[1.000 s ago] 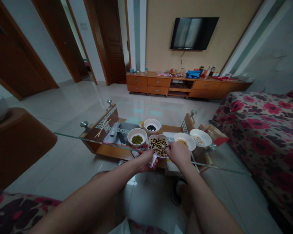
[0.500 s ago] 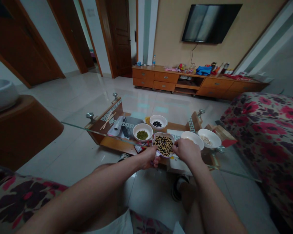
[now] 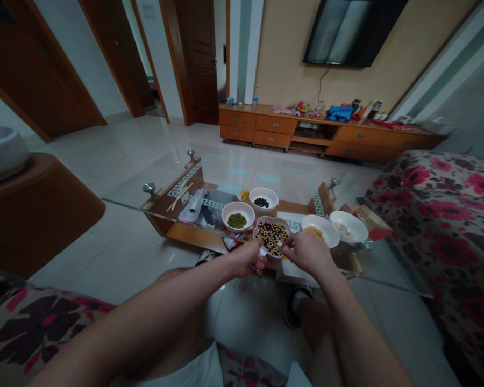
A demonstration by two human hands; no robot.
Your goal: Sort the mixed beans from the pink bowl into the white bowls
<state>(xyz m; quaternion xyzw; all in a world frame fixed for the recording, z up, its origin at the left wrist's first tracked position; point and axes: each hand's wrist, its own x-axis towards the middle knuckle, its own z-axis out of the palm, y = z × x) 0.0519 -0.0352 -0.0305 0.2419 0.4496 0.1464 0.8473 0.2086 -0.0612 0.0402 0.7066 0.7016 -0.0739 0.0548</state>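
L forearm [image 3: 157, 301]: bare, runs diag. from lower L of frame up twd. ctr.; wrist [image 3: 230, 265] approx. straight. L hand [image 3: 250, 258] just below ctr., in a closed grip, thumb on top, fingers [image 3: 261, 263] curled under. R forearm [image 3: 355, 312]: also bare, up from btm. edge R of ctr., slanting inward. R hand [image 3: 307, 250] R of ctr., back of hand up, fingers bent, tips aimed L; can't tell if pinch is fully closed. Hands near each other, apart, abt. same ht. R leg [image 3: 320, 320] lower ctr.-R; L leg [image 3: 181, 333] partly behind L forearm.
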